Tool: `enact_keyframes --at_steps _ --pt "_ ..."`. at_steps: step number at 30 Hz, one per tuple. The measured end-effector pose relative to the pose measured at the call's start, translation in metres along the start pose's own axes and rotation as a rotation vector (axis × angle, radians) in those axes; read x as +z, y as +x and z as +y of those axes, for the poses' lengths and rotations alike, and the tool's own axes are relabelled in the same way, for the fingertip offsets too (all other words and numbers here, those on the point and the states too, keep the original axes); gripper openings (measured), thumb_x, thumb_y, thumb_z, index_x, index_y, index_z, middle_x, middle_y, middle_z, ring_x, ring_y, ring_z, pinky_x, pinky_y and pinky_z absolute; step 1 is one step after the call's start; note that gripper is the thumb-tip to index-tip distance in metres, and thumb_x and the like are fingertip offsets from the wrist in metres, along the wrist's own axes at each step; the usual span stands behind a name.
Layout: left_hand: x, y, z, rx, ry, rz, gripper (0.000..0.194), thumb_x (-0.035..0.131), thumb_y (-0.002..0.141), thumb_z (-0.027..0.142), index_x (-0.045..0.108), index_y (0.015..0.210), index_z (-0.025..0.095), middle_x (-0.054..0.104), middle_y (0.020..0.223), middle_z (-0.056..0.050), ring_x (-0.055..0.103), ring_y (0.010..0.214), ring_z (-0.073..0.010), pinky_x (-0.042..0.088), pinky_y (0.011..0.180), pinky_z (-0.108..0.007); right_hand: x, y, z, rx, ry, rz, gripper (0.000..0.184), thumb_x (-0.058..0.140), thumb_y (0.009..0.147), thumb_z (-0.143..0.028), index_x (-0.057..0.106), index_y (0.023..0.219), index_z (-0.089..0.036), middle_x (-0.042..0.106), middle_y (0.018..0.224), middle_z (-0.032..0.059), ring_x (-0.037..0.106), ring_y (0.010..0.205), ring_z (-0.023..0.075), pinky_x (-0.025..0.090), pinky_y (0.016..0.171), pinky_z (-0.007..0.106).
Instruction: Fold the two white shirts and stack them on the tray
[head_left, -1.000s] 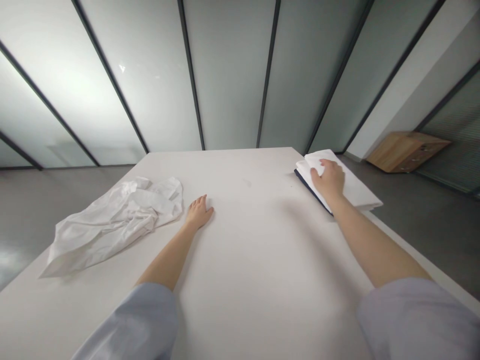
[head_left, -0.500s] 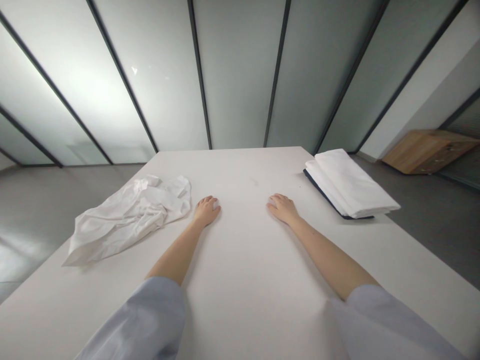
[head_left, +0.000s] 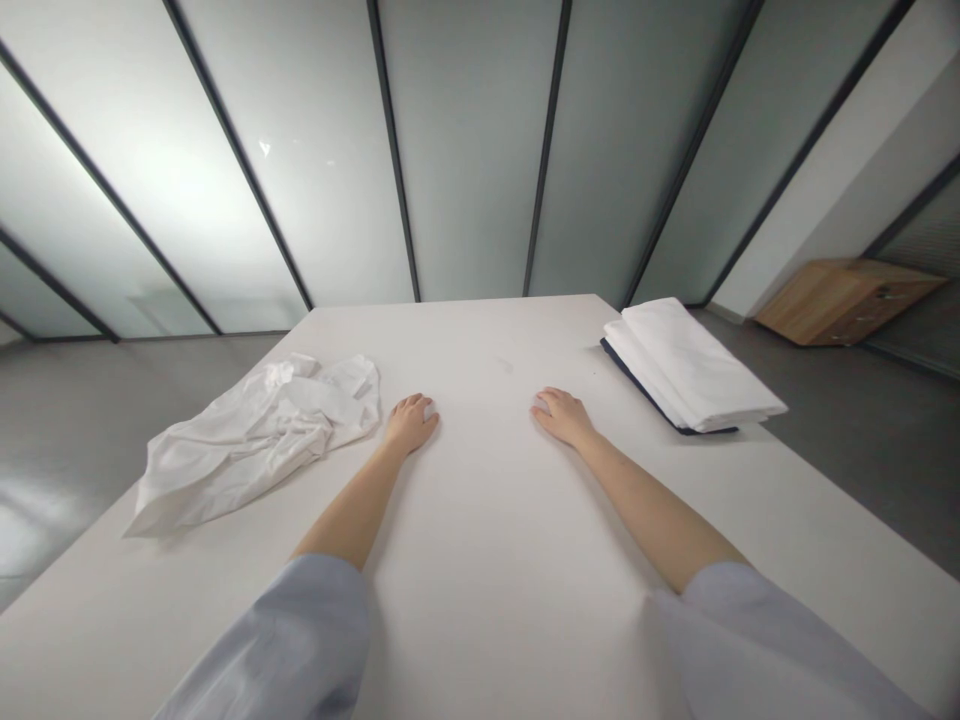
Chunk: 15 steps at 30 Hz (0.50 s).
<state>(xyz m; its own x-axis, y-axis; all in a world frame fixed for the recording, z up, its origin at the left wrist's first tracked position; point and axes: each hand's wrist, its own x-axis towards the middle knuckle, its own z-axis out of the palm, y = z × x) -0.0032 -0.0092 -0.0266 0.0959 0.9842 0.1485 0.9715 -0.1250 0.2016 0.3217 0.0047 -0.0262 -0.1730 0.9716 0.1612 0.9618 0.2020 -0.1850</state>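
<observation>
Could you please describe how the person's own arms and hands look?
The left hand and right hand are bare and ungloved. The left sleeve and right sleeve are plain, pale blue-grey cloth, leaving the forearms uncovered.

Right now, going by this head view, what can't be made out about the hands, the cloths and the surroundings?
All in the head view:
Palms of the left hand and right hand: hidden by the backs of the hands.
Crumpled white cloth: shape obscured by its own folds.
Dark layer: mostly covered by the folded white cloth.
Sleeves: cut off by the bottom edge.
Wooden cabinet: front details too small and blurred.
</observation>
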Motion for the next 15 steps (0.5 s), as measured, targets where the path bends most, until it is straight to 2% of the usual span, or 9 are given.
enact_keyframes --at_steps 9,12,15 --pt "-0.015 -0.002 0.001 0.027 0.066 -0.039 0.04 0.046 0.09 0.04 0.057 0.123 0.021 0.062 0.127 -0.009 0.053 0.121 -0.0246 0.04 0.102 -0.036 0.001 0.0 0.001 -0.006 -0.002 0.008 0.035 0.046 0.092 -0.038 0.061 0.121 -0.023 0.053 0.137 0.0103 0.048 0.126 0.0272 0.04 0.1 0.04" --pt "-0.017 0.001 -0.008 0.053 0.096 -0.048 0.044 0.045 0.09 0.042 0.055 0.127 0.02 0.055 0.136 -0.01 0.05 0.124 -0.0263 0.039 0.103 -0.038 0.001 0.001 0.002 -0.012 -0.006 0.004 0.036 0.045 0.093 -0.038 0.061 0.122 -0.023 0.053 0.137 0.0107 0.048 0.126 0.0271 0.04 0.1 0.04" --pt "-0.021 0.003 -0.026 0.098 0.137 0.0 0.053 0.047 0.088 0.049 0.051 0.133 0.019 0.04 0.149 -0.013 0.037 0.136 -0.0305 0.03 0.11 -0.044 0.002 0.001 0.002 -0.019 -0.002 -0.007 0.038 0.045 0.093 -0.037 0.06 0.123 -0.02 0.053 0.138 0.0122 0.048 0.126 0.028 0.04 0.1 0.041"
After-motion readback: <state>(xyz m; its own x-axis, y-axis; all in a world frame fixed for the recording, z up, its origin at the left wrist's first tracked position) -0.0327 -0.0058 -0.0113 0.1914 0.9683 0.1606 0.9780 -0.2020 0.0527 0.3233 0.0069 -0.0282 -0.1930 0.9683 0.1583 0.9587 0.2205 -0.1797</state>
